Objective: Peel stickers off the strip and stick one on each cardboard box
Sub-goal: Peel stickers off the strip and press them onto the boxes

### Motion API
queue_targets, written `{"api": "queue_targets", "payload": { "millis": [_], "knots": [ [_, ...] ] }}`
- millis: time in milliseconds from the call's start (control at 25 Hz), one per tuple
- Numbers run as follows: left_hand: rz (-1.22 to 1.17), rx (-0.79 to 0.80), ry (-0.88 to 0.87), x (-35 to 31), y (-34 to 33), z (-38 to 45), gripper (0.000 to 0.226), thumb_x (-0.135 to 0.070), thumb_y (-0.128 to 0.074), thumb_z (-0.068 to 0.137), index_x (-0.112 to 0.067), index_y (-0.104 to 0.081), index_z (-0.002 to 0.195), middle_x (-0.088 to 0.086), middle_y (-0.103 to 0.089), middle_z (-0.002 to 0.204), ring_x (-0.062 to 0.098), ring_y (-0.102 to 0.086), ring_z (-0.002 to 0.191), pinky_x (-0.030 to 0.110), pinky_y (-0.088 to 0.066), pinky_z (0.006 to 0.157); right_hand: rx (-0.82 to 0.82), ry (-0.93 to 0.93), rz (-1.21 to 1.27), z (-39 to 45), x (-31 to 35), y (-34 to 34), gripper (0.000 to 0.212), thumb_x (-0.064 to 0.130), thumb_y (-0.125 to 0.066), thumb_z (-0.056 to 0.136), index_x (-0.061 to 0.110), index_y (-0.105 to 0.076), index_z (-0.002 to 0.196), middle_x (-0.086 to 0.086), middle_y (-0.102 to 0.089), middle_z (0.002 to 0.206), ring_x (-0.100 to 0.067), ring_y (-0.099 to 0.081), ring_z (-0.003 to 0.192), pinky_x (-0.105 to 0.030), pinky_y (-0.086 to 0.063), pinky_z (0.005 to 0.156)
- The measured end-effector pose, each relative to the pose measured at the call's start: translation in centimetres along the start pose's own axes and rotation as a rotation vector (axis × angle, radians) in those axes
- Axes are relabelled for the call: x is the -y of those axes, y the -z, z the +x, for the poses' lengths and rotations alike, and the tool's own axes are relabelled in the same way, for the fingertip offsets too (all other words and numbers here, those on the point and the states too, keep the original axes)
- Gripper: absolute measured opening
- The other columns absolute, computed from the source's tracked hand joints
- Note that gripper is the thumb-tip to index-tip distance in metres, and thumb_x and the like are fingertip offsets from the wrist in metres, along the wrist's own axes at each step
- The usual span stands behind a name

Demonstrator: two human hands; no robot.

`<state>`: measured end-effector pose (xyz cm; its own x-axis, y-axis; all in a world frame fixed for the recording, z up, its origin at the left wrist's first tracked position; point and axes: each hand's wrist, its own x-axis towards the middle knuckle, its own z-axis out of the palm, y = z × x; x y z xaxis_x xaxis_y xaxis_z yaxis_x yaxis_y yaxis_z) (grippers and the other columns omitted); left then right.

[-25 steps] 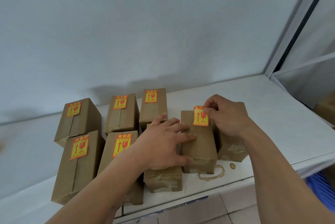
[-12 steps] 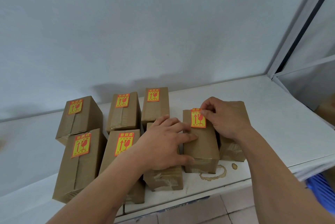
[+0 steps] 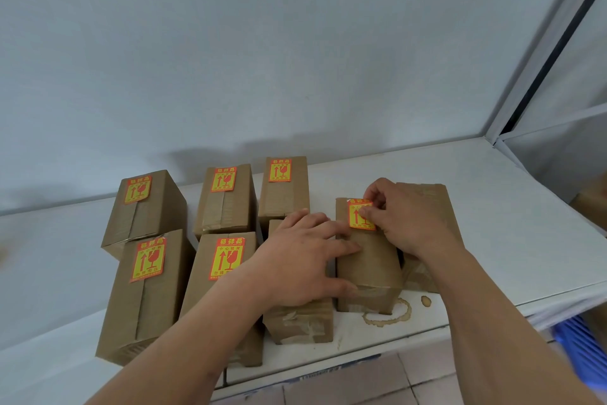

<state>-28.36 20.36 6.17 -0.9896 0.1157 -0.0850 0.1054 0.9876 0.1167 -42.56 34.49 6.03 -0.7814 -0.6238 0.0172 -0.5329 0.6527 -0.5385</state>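
Several brown cardboard boxes stand on a white shelf [image 3: 492, 194]. Most at the left and back carry a yellow and red sticker on top. My right hand [image 3: 410, 217] presses a sticker [image 3: 358, 216] onto the far end of a box [image 3: 371, 260] near the front. My left hand [image 3: 302, 263] lies flat with spread fingers across that box and the one [image 3: 302, 322] left of it, holding them steady. Behind my right hand stands another box [image 3: 427, 194] with no sticker showing. The sticker strip is not in view.
A pale wall rises right behind the boxes. A ring-shaped brown stain [image 3: 391, 312] marks the shelf in front of the box. A metal shelf post [image 3: 538, 60] runs up at the right. A blue crate [image 3: 584, 349] sits below the shelf at the right.
My right hand's fingers have slid down over the sticker, which now lies flatter on the box top. My left hand has kept its place on the boxes.
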Motion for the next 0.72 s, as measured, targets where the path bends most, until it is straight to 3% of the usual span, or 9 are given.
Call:
{"api": "queue_targets", "payload": {
  "millis": [320,520,720],
  "knots": [
    [-0.048,-0.066,0.021,-0.25,-0.13,-0.08,0.057,-0.067,-0.033,0.089,-0.039,-0.043,0.138,-0.013,-0.039,0.145,0.012,-0.023,0.137,0.038,-0.006,0.117,-0.050,0.029,-0.076,-0.34,0.26,-0.08,0.025,0.036,-0.059,0.091,0.034,-0.052,0.115,0.005,-0.049,0.114,-0.011,-0.055,0.095,-0.022,-0.039,0.061],
    [-0.065,-0.119,0.058,-0.29,0.04,-0.20,0.062,-0.069,-0.040,0.086,-0.033,-0.048,0.136,-0.014,-0.044,0.139,0.008,-0.028,0.132,0.033,-0.008,0.115,-0.061,0.052,-0.156,-0.59,-0.16,-0.05,0.033,0.048,-0.057,0.089,0.036,-0.061,0.120,0.007,-0.046,0.127,-0.014,-0.039,0.118,-0.030,-0.039,0.090],
    [-0.063,-0.105,0.074,-0.36,-0.12,-0.15,0.065,-0.070,-0.039,0.085,-0.031,-0.047,0.137,-0.013,-0.043,0.139,0.009,-0.028,0.132,0.033,-0.009,0.114,-0.032,0.016,-0.232,-0.64,-0.60,-0.31,0.045,0.057,-0.052,0.088,0.039,-0.055,0.128,0.007,-0.046,0.133,-0.017,-0.035,0.126,-0.033,-0.036,0.096]
  ]
}}
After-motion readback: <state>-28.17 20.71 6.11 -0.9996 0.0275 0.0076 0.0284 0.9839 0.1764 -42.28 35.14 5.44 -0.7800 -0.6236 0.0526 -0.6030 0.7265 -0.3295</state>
